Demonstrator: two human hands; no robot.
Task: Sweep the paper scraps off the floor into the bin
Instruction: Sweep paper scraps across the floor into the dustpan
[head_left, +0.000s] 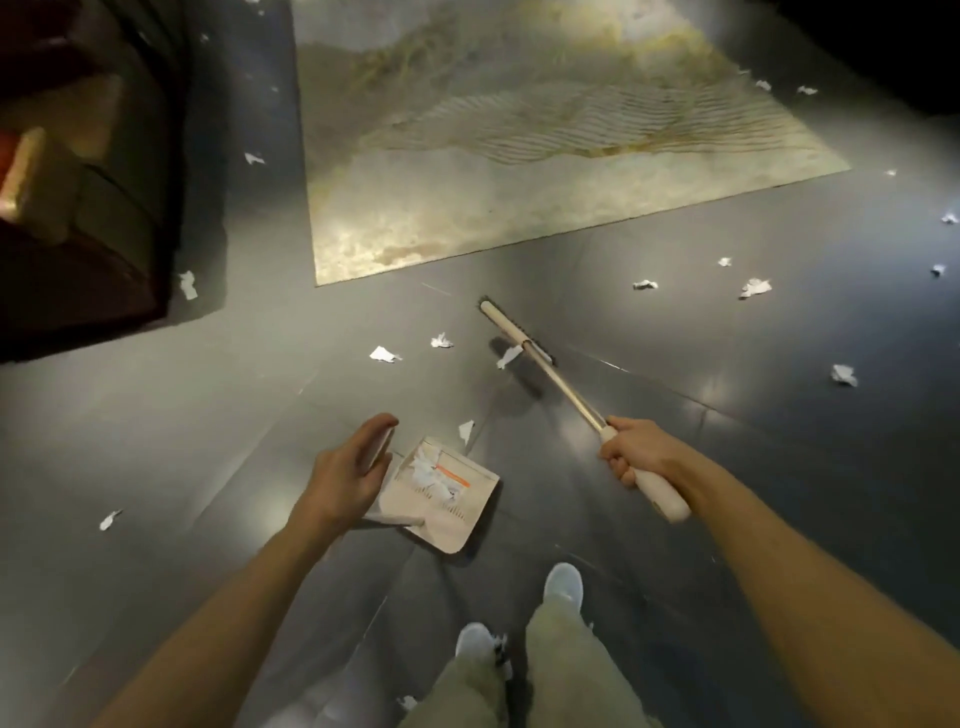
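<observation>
- Head view, risks first: the dustpan (467, 525) lies on the dark floor (727, 467) with a heap of paper scraps (426, 470) already in it. No hand holds it, so in my judgement a hard stroke toward it could shove it back or spill the heap.
- The broom head (511, 332) rests just short of the rug (519, 208), with one scrap (508, 356) against its near side. A fast pull may flick such light paper past the pan rather than into it.
- Two loose scraps (384, 354) lie left of the broom head and another (466, 430) sits just beyond the pan's far corner. A stroke aimed too narrowly would miss them.
- More pieces (754, 287) are scattered well apart on the right, and a few lie beyond the rug, so a lot is left to gather.
- No bin shows anywhere, so the loaded pan will have to be carried somewhere out of sight, and tilting it on the way would drop paper again.
- The grip: the right hand (631, 452) is wrapped fully round the pale broom handle (660, 488), fingers curled tight, with the butt end sticking out behind it.
- The left hand (345, 470) is spread and relaxed over the pan's left edge, holding nothing. Whether it touches the pan I cannot tell.
</observation>
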